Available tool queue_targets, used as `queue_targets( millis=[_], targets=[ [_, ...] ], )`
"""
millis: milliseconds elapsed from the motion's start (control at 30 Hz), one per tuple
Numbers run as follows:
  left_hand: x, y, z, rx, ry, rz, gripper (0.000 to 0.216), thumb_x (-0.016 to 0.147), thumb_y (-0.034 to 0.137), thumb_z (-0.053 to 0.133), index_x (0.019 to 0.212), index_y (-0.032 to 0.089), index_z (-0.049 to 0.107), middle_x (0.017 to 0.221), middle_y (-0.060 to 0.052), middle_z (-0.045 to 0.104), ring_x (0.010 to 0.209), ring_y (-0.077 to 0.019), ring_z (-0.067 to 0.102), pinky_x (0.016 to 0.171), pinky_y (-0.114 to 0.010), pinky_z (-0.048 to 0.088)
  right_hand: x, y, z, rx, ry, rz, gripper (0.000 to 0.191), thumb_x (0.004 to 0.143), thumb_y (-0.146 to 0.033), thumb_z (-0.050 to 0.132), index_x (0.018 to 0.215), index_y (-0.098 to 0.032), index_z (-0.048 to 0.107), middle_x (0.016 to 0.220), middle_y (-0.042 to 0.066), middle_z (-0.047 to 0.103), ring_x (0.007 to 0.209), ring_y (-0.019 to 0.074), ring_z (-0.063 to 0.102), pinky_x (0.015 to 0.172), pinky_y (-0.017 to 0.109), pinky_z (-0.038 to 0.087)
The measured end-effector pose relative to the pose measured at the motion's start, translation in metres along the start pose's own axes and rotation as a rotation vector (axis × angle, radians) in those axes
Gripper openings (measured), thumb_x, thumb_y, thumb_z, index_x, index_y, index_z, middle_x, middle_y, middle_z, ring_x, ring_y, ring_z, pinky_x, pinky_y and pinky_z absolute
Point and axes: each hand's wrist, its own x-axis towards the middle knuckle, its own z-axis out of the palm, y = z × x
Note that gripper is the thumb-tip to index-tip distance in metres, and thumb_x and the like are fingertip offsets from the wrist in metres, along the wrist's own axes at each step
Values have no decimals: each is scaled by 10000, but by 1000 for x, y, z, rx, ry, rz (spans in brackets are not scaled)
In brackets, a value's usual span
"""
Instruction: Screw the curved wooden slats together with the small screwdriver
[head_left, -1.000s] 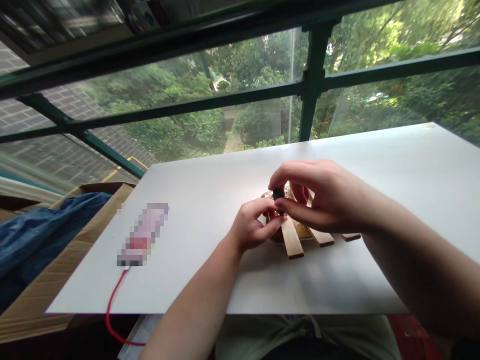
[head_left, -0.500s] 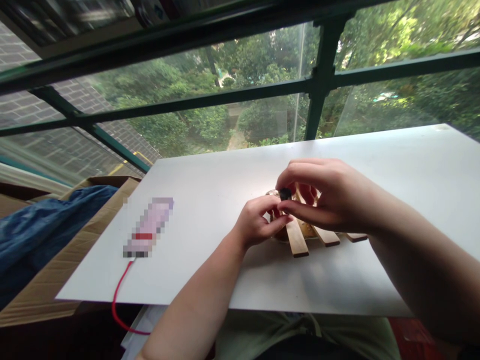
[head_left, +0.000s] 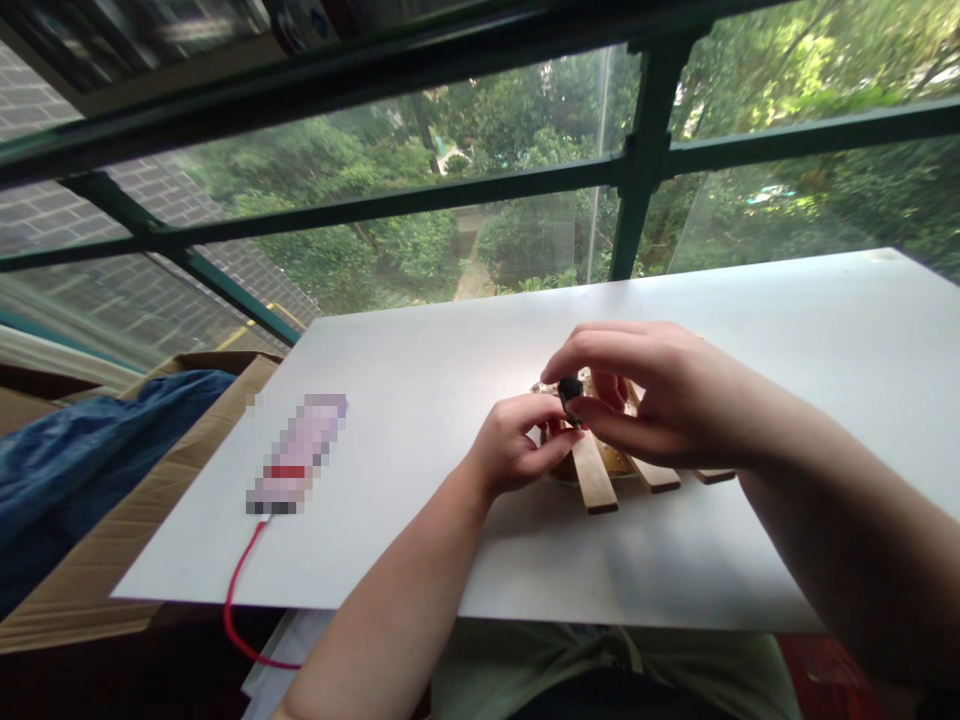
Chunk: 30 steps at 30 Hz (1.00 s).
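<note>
Both hands meet over a small wooden piece with slats at the middle right of the table. A stubby black knob-like piece (head_left: 570, 389) stands above the near end of one pale wooden slat (head_left: 595, 480). My right hand (head_left: 652, 385) curls over this black piece from the right, thumb against it and index finger arched past its far side. From the left, my left hand (head_left: 521, 440) pinches close under the black piece, thumb and index nearly together; what lies between them is hidden. Behind the fingers shows a shiny amber-brown rounded part (head_left: 616, 460), mostly covered.
A white table (head_left: 390, 500) bears everything. On its left lies a blurred-out phone-like object (head_left: 300, 455) with a red cable (head_left: 232, 590) hanging over the front edge. Left of the table is a cardboard box (head_left: 97, 520) with blue denim cloth (head_left: 97, 460). Green-framed windows (head_left: 645, 150) rise behind.
My right index finger has shifted left and away from the black piece, and the right thumb has moved slightly right. My left hand and the slats stay in place.
</note>
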Motion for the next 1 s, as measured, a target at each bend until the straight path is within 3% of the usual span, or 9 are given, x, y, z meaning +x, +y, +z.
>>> queue_targets(
  millis=[300, 400, 600, 767, 900, 1000],
  targets=[
    [1, 2, -1, 27, 93, 36, 121, 844, 144, 551, 916, 162, 647, 820, -37, 672, 722, -133, 605, 676, -253, 506, 2, 6, 2, -66, 69, -12, 74, 835, -200, 656, 879, -172, 603, 769, 4, 554, 660, 107, 474, 595, 234, 353],
    [3, 5, -1, -3, 115, 35, 110, 854, 176, 576, 929, 160, 656, 848, -48, 685, 742, -136, 616, 680, -255, 509, 2, 6, 3, -86, 89, 2, 120, 830, -246, 674, 826, -180, 574, 723, -8, 529, 637, 106, 445, 570, 234, 327],
    [3, 3, 1, -2, 127, 54, 121, 789, 234, 723, 836, 161, 639, 700, 1, 626, 636, -104, 561, 606, -222, 473, 3, 7, 5, -126, 99, 57, 189, 820, -305, 690, 795, -187, 544, 672, -26, 521, 596, 97, 414, 548, 238, 288],
    [3, 2, 2, 24, 113, 46, 105, 798, 228, 708, 788, 160, 628, 680, 9, 618, 621, -100, 554, 593, -217, 466, 2, 7, 6, -116, 82, 90, 247, 834, -380, 671, 775, -185, 530, 656, -25, 517, 579, 97, 409, 535, 240, 276],
    [3, 4, 2, -11, 88, 25, 38, 828, 198, 662, 836, 160, 657, 694, 1, 636, 610, -97, 560, 604, -219, 484, 0, 4, 2, -25, 105, 62, 133, 874, -270, 602, 966, -175, 586, 799, 16, 606, 648, 117, 496, 598, 247, 354],
    [3, 5, 2, -46, 55, -18, 32, 831, 185, 658, 847, 162, 673, 742, -17, 665, 634, -100, 569, 622, -224, 489, 0, 2, -2, 19, 108, 7, 161, 880, -143, 528, 1014, -179, 610, 867, 32, 645, 682, 122, 532, 644, 253, 390]
  ],
)
